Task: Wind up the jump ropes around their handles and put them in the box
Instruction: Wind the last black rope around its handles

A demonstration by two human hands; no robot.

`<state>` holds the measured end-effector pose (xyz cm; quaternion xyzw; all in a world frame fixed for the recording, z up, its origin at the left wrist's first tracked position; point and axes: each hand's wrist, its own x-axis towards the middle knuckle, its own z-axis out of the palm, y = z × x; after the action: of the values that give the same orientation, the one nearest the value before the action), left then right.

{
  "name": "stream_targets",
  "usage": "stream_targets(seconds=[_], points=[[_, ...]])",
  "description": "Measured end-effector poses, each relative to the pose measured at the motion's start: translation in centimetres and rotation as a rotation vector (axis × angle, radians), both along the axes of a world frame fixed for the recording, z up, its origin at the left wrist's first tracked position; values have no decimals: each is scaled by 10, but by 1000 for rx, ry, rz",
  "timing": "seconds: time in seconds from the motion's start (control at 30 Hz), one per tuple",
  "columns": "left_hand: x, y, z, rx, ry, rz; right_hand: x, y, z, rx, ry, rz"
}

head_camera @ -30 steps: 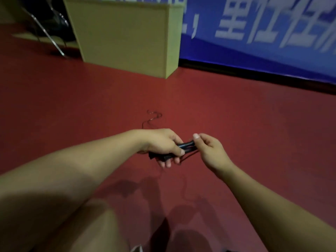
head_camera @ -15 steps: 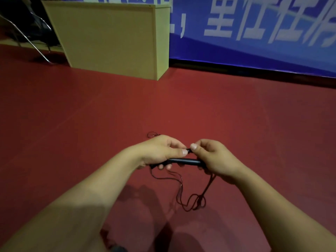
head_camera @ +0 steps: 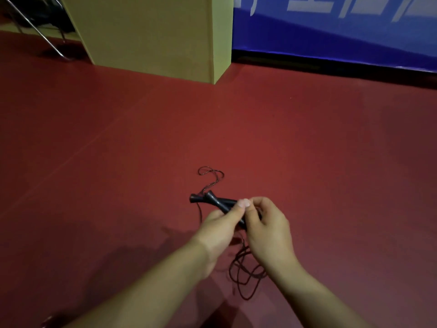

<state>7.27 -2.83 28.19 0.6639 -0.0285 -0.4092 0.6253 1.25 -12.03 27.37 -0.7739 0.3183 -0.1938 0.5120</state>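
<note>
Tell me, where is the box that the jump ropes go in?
In the head view the tan box stands on the red floor at upper left, beyond both hands, beside the blue banner.

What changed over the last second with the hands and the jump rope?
The black plastic jump-rope handles swung from level to pointing away; more thin dark cord hangs loose below. The left hand and right hand still grip the handles, above the red floor.

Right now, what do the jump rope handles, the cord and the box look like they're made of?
Handles: likely hard plastic, black, smooth with a slight sheen.
Cord: thin dark wire or plastic-coated cable, judging by its springy loops.
Box: probably cardboard, flat matte tan faces with crisp edges.
</note>
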Motion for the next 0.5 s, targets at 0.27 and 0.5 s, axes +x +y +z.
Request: stream_targets(seconds=[0.27, 0.5], points=[[-9, 33, 17, -160, 18, 253, -33, 18, 26, 584, 35, 317], [-19, 39, 44, -343, 79, 219, -67, 31, 42, 573, 0, 363]])
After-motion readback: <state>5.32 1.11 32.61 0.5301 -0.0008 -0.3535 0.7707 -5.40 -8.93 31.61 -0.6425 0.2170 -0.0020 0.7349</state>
